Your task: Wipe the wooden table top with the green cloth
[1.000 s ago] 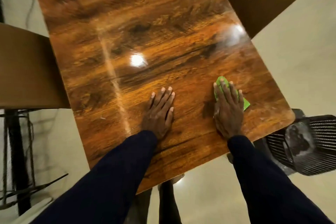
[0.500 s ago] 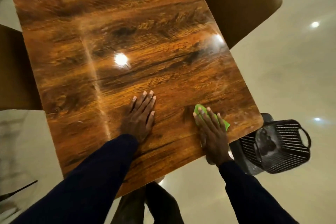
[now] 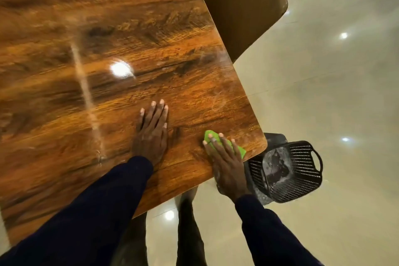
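The glossy wooden table top [image 3: 90, 54] fills the upper left of the view, with a pale smear streak running down it. My right hand [image 3: 224, 157] presses flat on the green cloth [image 3: 210, 135] near the table's near right corner, fingers straight; most of the cloth is hidden under the hand. My left hand [image 3: 153, 129] rests flat on the wood to the left of the cloth, fingers straight and together. Both arms wear dark sleeves.
A brown chair [image 3: 244, 6] stands at the table's right side. A black perforated basket [image 3: 289, 170] sits on the shiny tiled floor just below the table's near right corner. My legs show under the near edge.
My right hand has drawn the green cloth back toward the near right corner of the table. My left hand stays flat on the wood. The view has shifted right.
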